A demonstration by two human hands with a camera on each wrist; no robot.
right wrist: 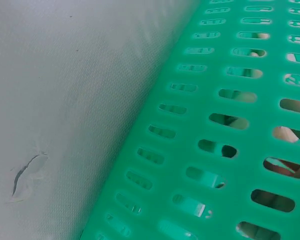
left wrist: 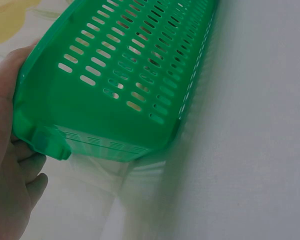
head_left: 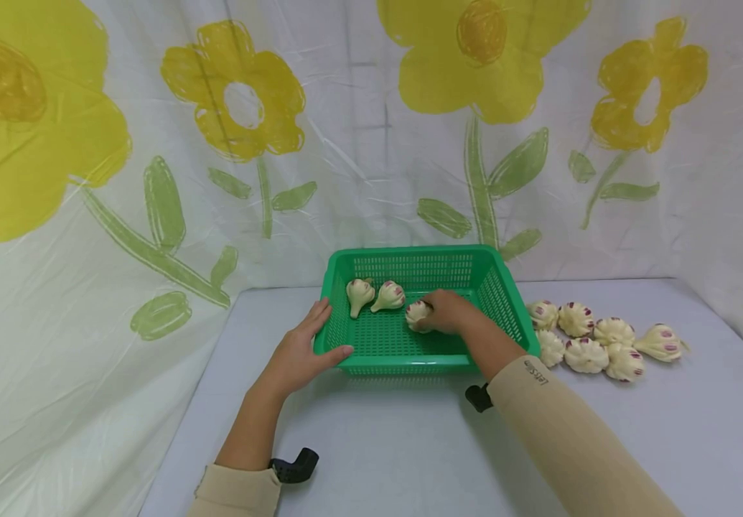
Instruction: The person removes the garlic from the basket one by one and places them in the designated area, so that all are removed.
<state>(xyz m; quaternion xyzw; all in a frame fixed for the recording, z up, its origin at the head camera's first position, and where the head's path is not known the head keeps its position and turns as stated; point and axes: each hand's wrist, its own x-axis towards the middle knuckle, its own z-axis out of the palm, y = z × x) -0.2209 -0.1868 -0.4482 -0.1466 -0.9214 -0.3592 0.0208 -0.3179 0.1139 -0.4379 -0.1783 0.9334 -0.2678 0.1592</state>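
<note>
A green plastic basket with slotted walls stands on the table. My left hand holds its near left corner, thumb over the front rim and fingers along the left side. The left wrist view shows fingers below the basket's rim. Inside the basket, my right hand grips a garlic bulb with purple streaks, close over the slotted floor. Two more garlic bulbs, one at the left and another beside it, lie toward the back. The basket's wall largely hides the right hand in the right wrist view.
Several garlic bulbs lie grouped on the white table just right of the basket. A white curtain with yellow flowers hangs behind the table. Small black cameras, one on the left wrist, are strapped to both wrists.
</note>
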